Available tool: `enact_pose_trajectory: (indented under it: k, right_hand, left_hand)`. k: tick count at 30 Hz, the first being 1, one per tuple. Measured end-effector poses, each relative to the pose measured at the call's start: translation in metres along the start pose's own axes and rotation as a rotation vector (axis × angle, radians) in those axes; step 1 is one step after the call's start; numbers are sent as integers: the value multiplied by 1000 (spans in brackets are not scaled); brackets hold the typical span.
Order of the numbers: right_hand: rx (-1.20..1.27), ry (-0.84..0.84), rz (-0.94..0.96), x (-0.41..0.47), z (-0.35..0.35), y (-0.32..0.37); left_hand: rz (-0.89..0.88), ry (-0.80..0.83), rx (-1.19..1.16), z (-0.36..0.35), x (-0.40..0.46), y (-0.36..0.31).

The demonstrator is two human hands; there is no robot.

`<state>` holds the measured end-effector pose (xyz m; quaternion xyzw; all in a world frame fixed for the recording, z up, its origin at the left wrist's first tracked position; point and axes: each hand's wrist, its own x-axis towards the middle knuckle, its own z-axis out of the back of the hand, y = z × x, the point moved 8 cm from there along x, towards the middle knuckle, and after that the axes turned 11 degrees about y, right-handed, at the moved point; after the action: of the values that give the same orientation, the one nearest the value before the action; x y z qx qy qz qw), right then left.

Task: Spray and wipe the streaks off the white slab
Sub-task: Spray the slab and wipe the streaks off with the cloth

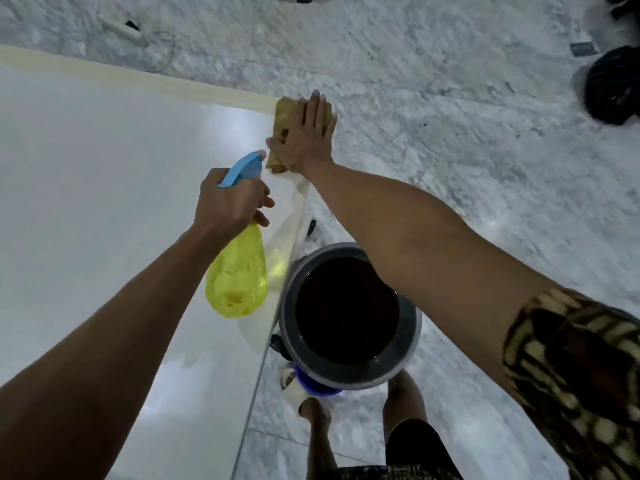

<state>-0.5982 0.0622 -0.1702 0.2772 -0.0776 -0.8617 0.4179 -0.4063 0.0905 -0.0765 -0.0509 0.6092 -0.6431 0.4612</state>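
A mottled grey-white stone floor (433,98) fills the far and right sides of your view, and the white slab (104,168) spreads across the left, glossy, with a pale reflection near its far right corner and a cream-coloured band along its far and right edges. Just beside the slab's right edge stands a grey bucket (412,327) of dark liquid, above your bare feet on the floor. Your right arm, in a brown patterned sleeve (571,368), reaches over the bucket to the slab's far right corner. Your left hand (228,202) is curled round the neck of a yellow spray bottle (239,278) with a blue trigger head, a finger on the trigger, the nozzle pointing toward the far corner and the bottle's body hanging above the slab near its right edge. Your right hand (308,133) lies flat, fingers straight and together, pressing a tan cloth (287,116) onto the slab's far right corner, where the cloth overlaps the cream edge. A dark round object (613,84) sits on the floor at the far right, and a white power strip (121,29) with a thin cord lies beyond the slab's far edge.
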Motion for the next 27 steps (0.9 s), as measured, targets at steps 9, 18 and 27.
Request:
enact_pose_trajectory:
  k: [9, 18, 27]
  right_hand:
    - [138, -257, -57, -16, -1, -8]
    - [35, -226, 31, -16, -12, -2]
    - [662, -534, -29, -15, 52, -27]
  left_hand:
    - [12, 12, 46, -3, 8, 5]
    - [22, 3, 70, -8, 9, 7]
    - [-8, -14, 53, 0, 14, -4]
